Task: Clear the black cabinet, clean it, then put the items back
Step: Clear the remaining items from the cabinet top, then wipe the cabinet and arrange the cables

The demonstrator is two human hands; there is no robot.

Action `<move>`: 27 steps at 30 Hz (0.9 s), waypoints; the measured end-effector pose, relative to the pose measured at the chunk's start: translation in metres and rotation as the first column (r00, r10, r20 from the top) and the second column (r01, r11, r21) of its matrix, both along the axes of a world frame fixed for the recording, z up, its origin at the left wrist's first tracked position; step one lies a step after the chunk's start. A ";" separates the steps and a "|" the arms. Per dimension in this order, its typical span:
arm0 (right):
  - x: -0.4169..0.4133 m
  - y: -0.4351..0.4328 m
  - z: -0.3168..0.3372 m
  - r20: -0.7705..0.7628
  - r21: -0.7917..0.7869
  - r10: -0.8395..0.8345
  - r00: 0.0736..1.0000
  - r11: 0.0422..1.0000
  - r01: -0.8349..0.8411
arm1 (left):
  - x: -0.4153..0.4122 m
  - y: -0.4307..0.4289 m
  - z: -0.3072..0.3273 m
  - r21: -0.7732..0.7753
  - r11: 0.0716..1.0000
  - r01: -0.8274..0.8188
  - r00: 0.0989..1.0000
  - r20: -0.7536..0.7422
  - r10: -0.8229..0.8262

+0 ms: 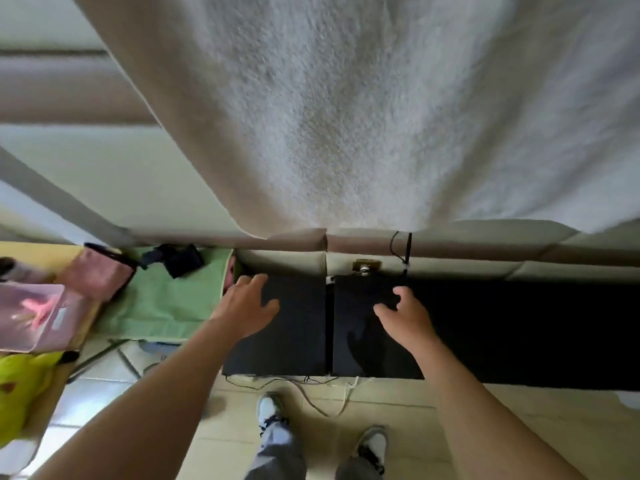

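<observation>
**Black Cabinet: Hand Position and Orientation**

1. Location. The black cabinet point(512, 327) stands against the far wall, right of centre. Its long axis runs left to right along the wall, and its flat top faces up. A vertical seam splits the top near the left end into two panels.

2. Left hand point(247, 304). Positioned over the left panel at its far left corner. Fingers are spread and nearly straight and hold nothing. Contact with the surface cannot be confirmed.

3. Right hand point(405, 311). Positioned over the panel just right of the seam. Fingers are loosely curled and apart, with nothing in them.

4. Surroundings.
- A small brass-coloured fitting point(366, 265) sits at the far edge of the cabinet, with a black cable point(398, 245) hanging on the wall just right of it.
- A green cloth point(162, 303) lies left of the cabinet, with a dark item point(180, 259) at its far side.
- A pink pouch point(98, 275) and a clear pink box point(33, 315) lie further left.
- Thin cords point(311, 394) trail on the tiled floor at the near edge, by the person's shoes point(272, 408).
</observation>
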State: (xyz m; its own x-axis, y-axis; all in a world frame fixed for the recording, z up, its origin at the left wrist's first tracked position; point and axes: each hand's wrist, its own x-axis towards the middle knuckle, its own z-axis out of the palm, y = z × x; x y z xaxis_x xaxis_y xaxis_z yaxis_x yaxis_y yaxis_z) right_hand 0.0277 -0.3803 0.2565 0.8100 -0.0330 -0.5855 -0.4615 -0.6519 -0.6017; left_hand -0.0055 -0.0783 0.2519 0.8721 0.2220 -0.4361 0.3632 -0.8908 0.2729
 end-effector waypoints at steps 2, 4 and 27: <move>-0.006 0.000 0.021 0.010 -0.005 0.011 1.000 1.000 -0.011 | -0.017 0.005 0.017 -0.017 0.999 -0.031 1.000 -0.002 0.031; -0.014 0.002 0.042 0.018 -0.011 0.030 0.999 0.999 -0.030 | -0.037 0.013 0.033 -0.023 0.998 -0.053 0.999 -0.008 0.053; -0.149 0.322 0.172 0.219 -0.105 0.471 0.855 0.882 -0.459 | -0.342 0.340 0.170 0.004 0.868 -0.496 0.854 0.183 0.487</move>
